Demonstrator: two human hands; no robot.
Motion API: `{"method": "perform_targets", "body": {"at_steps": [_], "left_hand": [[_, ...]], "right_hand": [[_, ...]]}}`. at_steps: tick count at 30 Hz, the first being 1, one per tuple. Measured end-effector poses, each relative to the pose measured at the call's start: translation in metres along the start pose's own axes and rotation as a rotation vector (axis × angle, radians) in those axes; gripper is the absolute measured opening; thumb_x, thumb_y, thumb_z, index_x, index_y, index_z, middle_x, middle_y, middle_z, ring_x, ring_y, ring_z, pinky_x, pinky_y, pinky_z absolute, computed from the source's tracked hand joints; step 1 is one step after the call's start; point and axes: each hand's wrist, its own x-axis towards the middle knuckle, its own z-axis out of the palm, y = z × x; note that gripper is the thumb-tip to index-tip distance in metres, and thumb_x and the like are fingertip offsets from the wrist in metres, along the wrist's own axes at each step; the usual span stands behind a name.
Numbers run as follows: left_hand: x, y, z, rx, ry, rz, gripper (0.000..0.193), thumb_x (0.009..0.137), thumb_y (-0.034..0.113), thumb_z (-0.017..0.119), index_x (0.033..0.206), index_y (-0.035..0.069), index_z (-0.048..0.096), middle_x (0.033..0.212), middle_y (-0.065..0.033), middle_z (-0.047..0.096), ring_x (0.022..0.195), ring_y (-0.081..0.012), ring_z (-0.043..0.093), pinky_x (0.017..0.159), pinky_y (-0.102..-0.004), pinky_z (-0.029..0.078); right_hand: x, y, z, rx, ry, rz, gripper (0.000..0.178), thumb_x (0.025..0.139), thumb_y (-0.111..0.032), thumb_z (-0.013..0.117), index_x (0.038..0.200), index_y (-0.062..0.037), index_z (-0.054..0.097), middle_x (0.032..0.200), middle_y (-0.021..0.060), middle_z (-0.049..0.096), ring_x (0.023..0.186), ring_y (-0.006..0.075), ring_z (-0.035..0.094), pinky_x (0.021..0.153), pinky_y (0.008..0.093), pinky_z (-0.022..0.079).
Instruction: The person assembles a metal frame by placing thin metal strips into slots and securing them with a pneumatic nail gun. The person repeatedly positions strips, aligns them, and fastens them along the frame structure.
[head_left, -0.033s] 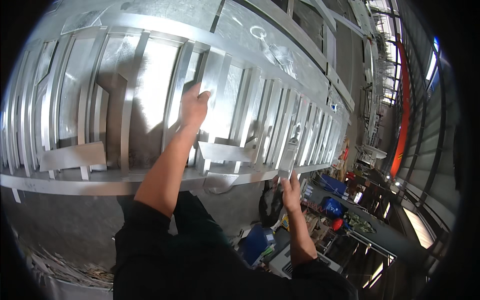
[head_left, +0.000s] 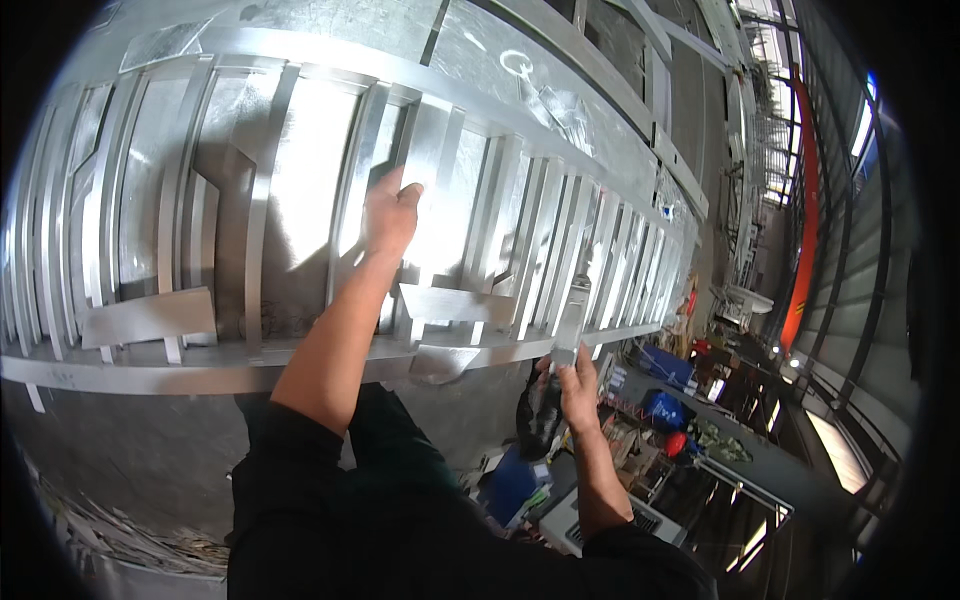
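Left hand: the left hand [head_left: 390, 215] was raised and laid with fingers curled loosely against an upright metal slat [head_left: 425, 160] of the grille; it seemed pressed there to steady the panel, though a full grasp could not be confirmed.
Right hand: the right hand [head_left: 575, 385] was closed around the lower end of a narrow metal strip [head_left: 572, 315], which was held upright, apparently so that it lined up with the neighbouring slats.
Strip position: the strip was placed at the lower rail [head_left: 150, 372], between slats toward the right part of the frame.
Grille: a galvanised frame of many parallel slats was seen overhead, backed by sheet metal [head_left: 560, 70].
Loose plates: two flat metal plates [head_left: 150, 315] were seen lying across the slats just above the lower rail, one at the left and one near the left forearm.
Surroundings: a cluttered workshop floor [head_left: 680, 430] with blue and red objects was visible far below at the right.
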Motion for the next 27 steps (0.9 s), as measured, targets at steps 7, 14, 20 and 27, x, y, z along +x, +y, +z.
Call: {"method": "perform_targets", "body": {"at_steps": [7,14,20,27], "left_hand": [[-0.007,-0.003,0.0,-0.256,-0.132,-0.126,0.032,0.094,0.007,0.058,0.125,0.001,0.063,0.087,-0.0052,0.065,0.075,-0.0116,0.059,0.068,-0.0295,0.051],[0.002,-0.049,0.015,-0.013,-0.068,-0.108,0.043,0.096,0.038,0.056,0.115,0.0,0.064,0.086,-0.0164,0.068,0.077,-0.0286,0.063,0.074,-0.0395,0.05],[-0.018,-0.056,0.001,-0.197,-0.275,-0.094,0.042,0.096,0.036,0.056,0.115,0.0,0.064,0.086,-0.0157,0.067,0.076,-0.0278,0.063,0.072,-0.039,0.05],[-0.037,-0.044,-0.021,-0.255,-0.528,-0.193,0.04,0.096,0.035,0.056,0.114,0.0,0.064,0.086,-0.0149,0.067,0.075,-0.027,0.063,0.071,-0.0384,0.05]], "right_hand": [[-0.019,-0.133,0.162,0.061,-0.172,-0.025,0.04,0.099,-0.036,0.06,0.115,-0.0003,0.051,0.091,0.01,0.066,0.072,0.016,0.063,0.064,0.0309,0.054],[0.017,-0.169,0.242,0.193,-0.131,0.06,0.038,0.1,-0.022,0.055,0.131,-0.0004,0.049,0.092,0.0077,0.064,0.079,0.0151,0.061,0.069,0.0298,0.052],[0.055,-0.151,0.258,0.129,-0.112,0.07,0.059,0.098,-0.02,0.058,0.147,0.0051,0.037,0.127,0.0188,0.06,0.116,0.024,0.056,0.102,0.0353,0.043],[0.081,-0.153,0.264,0.124,-0.095,0.048,0.057,0.099,-0.026,0.06,0.143,0.0046,0.041,0.114,0.0174,0.063,0.104,0.0217,0.059,0.091,0.0326,0.046]]}}
